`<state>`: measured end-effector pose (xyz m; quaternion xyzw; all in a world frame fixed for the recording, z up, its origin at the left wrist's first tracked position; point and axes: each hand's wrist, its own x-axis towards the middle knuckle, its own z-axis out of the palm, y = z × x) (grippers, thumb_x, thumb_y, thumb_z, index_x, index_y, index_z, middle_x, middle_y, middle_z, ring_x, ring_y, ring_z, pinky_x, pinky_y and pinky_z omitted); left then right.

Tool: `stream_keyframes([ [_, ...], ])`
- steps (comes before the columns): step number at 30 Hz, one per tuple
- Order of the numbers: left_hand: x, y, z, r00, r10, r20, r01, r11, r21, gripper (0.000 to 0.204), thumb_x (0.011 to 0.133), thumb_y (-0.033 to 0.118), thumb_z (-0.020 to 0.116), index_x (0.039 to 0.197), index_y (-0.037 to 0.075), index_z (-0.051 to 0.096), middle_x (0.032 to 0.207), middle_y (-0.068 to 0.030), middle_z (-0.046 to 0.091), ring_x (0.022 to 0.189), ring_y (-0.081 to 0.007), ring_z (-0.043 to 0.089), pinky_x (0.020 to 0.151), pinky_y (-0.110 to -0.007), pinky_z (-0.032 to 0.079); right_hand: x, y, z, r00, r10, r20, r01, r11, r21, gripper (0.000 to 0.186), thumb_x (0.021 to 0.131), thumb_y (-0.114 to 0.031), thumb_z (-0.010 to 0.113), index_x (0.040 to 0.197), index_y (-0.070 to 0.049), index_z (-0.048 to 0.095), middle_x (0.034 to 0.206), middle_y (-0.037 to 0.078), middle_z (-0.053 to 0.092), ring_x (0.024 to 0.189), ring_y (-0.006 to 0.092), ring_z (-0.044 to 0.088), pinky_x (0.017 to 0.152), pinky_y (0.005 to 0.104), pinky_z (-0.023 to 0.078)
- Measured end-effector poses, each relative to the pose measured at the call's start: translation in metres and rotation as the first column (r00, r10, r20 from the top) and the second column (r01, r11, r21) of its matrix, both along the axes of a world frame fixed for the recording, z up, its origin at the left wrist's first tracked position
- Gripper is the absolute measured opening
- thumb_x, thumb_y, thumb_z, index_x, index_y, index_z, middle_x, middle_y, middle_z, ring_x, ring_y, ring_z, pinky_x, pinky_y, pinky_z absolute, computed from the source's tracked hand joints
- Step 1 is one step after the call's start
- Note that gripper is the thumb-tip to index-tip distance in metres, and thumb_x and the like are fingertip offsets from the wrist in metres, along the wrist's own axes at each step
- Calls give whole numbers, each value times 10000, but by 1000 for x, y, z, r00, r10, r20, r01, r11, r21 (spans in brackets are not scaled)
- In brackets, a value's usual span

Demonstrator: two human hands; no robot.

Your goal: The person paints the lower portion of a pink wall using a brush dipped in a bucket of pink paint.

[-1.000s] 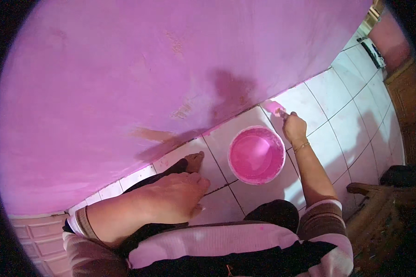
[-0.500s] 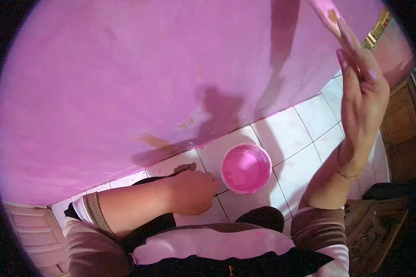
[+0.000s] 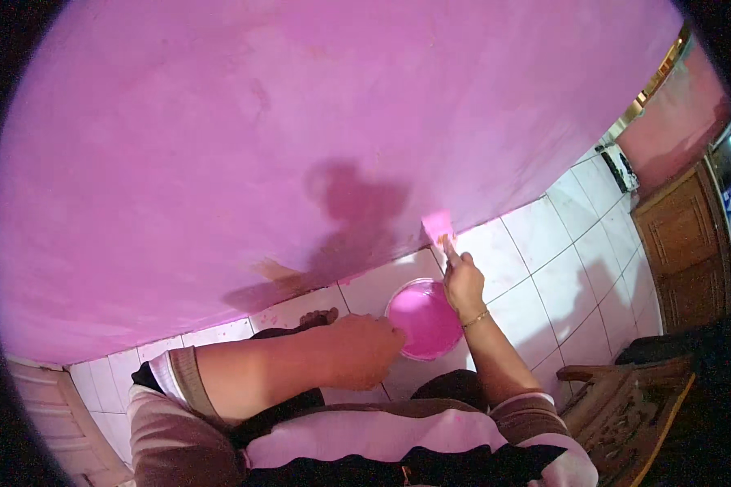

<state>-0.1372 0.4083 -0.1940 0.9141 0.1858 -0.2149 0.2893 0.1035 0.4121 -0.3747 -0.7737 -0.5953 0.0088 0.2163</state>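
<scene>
My right hand (image 3: 465,288) is closed around the handle of a paintbrush (image 3: 437,226); its pink bristles touch the pink wall (image 3: 219,138) just above the floor line. Below the brush, a round bucket of pink paint (image 3: 422,325) sits on white floor tiles, partly behind my right hand. My left hand (image 3: 365,349) has curled fingers at the bucket's left edge; I cannot make out what, if anything, is in them. My bare foot (image 3: 319,316) shows beyond my left forearm, by the wall.
A carved wooden piece of furniture (image 3: 617,414) stands at lower right. A brown wooden cabinet (image 3: 678,252) is at the right, below a red wall (image 3: 678,105). A black and white object (image 3: 617,166) lies at the back right, and a pale panelled door (image 3: 49,406) is at lower left.
My right hand went from low beside the bucket to high at the upper right, then came down to the wall's base. My left hand has shifted slightly rightward, toward the bucket.
</scene>
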Motion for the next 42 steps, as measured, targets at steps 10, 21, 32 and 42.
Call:
stream_keyframes([
  [10, -10, -8, -12, 992, -10, 127, 13, 1000, -21, 364, 763, 182, 578, 1037, -45, 501, 929, -241, 585, 890, -385, 600, 818, -480, 474, 0, 44, 150, 965, 187, 186, -118, 937, -329, 258, 798, -107, 481, 958, -102, 684, 852, 195, 649, 817, 353, 634, 740, 441, 496],
  [21, -9, -7, -6, 994, -28, 103, 29, 1000, -7, 343, 774, 155, 611, 1027, -57, 518, 977, -246, 585, 897, -386, 610, 764, -478, 493, -27, -3, 302, 853, 520, -43, -282, 528, 801, 396, 818, 106, 464, 1182, -2, 579, 1123, 116, 624, 1021, 182, 577, 921, 294, 429],
  [32, -22, -6, -17, 996, -24, 91, 26, 1000, -18, 367, 786, 170, 612, 1037, -70, 492, 980, -249, 580, 919, -389, 598, 785, -462, 484, -10, 0, 29, 994, 109, -6, -105, 967, 231, 515, 821, -17, 538, 1278, -254, 527, 697, 109, 452, 589, 287, 518, 562, 369, 445],
  [42, -19, -9, -14, 992, -38, 122, 45, 998, -49, 333, 797, 148, 559, 1040, -70, 495, 967, -239, 581, 912, -377, 595, 784, -461, 477, 45, 47, -10, 984, 47, 172, 38, 888, -458, 226, 773, -134, 513, 909, -68, 681, 896, 178, 657, 872, 331, 637, 756, 421, 503],
])
